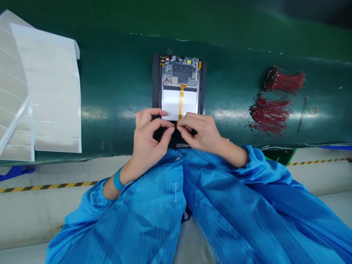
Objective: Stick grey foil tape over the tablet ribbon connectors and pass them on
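An opened tablet (179, 86) lies on the green conveyor belt (115, 88), its circuit board at the far end and an orange flex cable (180, 99) running down a white panel. My left hand (148, 137) and my right hand (202, 132) meet over the tablet's near end. Thumbs and forefingers of both hands pinch a small thin piece between them, just below the flex cable's lower end. What the piece is stays too small to tell. The hands cover the tablet's near edge.
White label sheets (46, 95) lie on a tray at the left. Two bundles of red wires (271, 110) and a thin tool (302, 113) rest on the belt at the right. A yellow-black striped line (49, 186) marks the near ledge. My blue sleeves fill the foreground.
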{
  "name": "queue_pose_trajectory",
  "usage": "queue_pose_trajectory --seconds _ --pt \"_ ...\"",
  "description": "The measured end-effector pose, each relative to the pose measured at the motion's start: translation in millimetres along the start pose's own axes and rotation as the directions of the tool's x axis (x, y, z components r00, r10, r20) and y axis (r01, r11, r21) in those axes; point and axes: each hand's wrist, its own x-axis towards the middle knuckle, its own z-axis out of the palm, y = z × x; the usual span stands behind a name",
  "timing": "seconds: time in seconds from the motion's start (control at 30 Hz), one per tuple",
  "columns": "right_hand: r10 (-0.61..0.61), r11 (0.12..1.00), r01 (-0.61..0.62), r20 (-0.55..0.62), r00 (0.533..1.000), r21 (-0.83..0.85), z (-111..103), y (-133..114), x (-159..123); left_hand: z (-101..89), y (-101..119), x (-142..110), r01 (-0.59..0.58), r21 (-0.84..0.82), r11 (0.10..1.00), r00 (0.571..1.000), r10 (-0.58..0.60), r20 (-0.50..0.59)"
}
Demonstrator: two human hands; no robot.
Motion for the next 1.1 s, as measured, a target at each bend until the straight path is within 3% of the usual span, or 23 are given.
queue_pose_trajectory --seconds 0.2,0.43,0.7,1.1 --pt "0.0 0.995 0.003 0.03 1.0 -0.1 -3 23 -23 -2.7 -23 -19 0.026 0.13 0.991 0.995 -0.014 -0.096" --pt "-0.046 0.963 0.064 0.075 0.996 -0.261 6 21 -26 9.3 -42 -35 -0.206 0.182 0.961 0.968 0.228 -0.108" --pt "-0.057 0.976 0.073 0.084 0.995 -0.207 -13 36 -36 20.5 -37 -35 -0.296 0.179 0.938 0.945 0.315 -0.084" --pt "-0.135 0.937 0.177 0.154 0.979 -0.302 -13 36 -37 38.2 -39 -28 -0.39 0.192 0.9 0.918 0.397 0.002"
